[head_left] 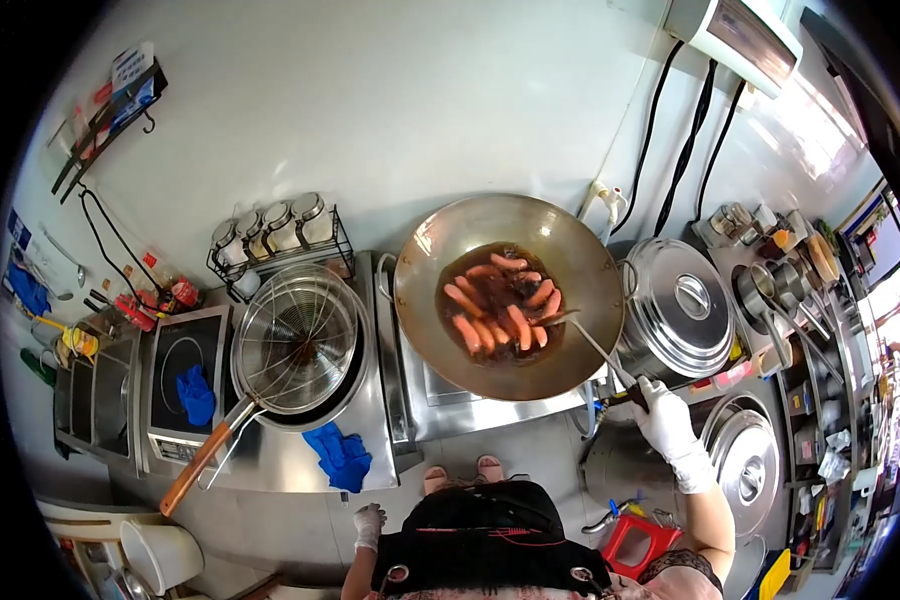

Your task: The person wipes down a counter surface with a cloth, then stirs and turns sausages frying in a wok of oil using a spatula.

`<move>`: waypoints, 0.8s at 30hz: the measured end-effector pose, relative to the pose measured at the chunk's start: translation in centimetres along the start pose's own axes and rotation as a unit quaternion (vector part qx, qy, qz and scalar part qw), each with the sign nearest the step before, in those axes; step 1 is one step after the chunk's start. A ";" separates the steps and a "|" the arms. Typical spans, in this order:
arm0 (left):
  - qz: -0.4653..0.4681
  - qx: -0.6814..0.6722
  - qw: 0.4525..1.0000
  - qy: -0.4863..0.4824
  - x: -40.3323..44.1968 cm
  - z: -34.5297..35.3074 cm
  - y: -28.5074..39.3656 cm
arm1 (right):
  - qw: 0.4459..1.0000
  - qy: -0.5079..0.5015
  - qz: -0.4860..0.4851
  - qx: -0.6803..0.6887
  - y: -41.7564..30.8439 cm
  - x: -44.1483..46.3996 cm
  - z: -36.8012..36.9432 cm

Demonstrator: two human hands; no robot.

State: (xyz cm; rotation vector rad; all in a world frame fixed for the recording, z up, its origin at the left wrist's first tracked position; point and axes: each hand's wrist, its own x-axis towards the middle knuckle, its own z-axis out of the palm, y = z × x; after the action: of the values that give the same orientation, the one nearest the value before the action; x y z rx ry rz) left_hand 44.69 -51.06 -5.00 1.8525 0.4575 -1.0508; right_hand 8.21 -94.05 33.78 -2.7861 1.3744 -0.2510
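Observation:
My right hand (662, 425), in a white glove, is closed around the dark grip of a long-handled metal ladle (602, 352). The ladle's head reaches into the right side of a large wok (510, 382). Several sausages (518, 327), reddish and curved, lie in dark liquid at the bottom of the wok. Part of the ladle's head is hidden among them. My left hand (369, 522), also gloved in white, hangs low beside my body, away from the counter. Its fingers are curled in, and nothing shows in them.
Left of the wok, a wire strainer (298, 340) rests over a pot, its wooden handle (208, 455) jutting past the counter. Blue cloths (338, 455) lie nearby. A lidded steel pot (675, 305) stands close on the right. A red container (638, 545) is on the floor.

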 end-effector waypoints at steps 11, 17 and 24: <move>-0.019 -0.014 1.000 -0.006 0.4 -0.3 -0.2 | 0.998 -0.057 -0.025 0.003 -1.3 -1.8 1.0; -0.033 -0.052 0.998 -0.011 0.2 -1.2 -0.7 | 0.998 -0.046 -0.039 0.023 -3.0 0.7 6.0; -0.038 -0.031 0.999 0.018 -0.9 -1.3 -0.9 | 0.998 0.006 -0.056 0.034 -5.7 5.4 10.0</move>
State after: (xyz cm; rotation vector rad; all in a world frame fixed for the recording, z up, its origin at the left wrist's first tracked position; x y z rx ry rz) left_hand 44.25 -49.41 -4.49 1.8145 0.5791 -1.0425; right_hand 17.50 -95.34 25.16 -2.8132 1.1898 -0.3117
